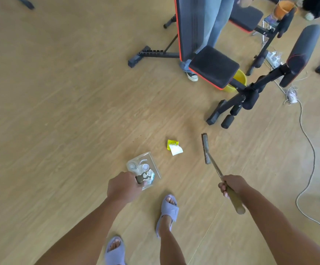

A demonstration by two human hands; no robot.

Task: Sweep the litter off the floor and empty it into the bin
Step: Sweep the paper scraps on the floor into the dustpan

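Observation:
My left hand [123,188] grips the handle of a clear dustpan [153,163] that holds several pieces of white and pale litter. My right hand [231,185] is closed around the long handle of a broom [206,150], whose narrow grey head rests on the wooden floor to the right of the dustpan. Between the dustpan and the broom head lies a crumpled yellow and white wrapper [174,148]. A yellow bin [239,80] shows partly under the black bench at the upper right. An orange bucket [283,7] stands at the far top right.
A black and red weight bench [212,67] with metal legs stands ahead, with a person in jeans and a dark sneaker [192,75] behind it. A white cable [308,150] snakes along the floor at right. My feet in lilac slippers [168,211] stand below.

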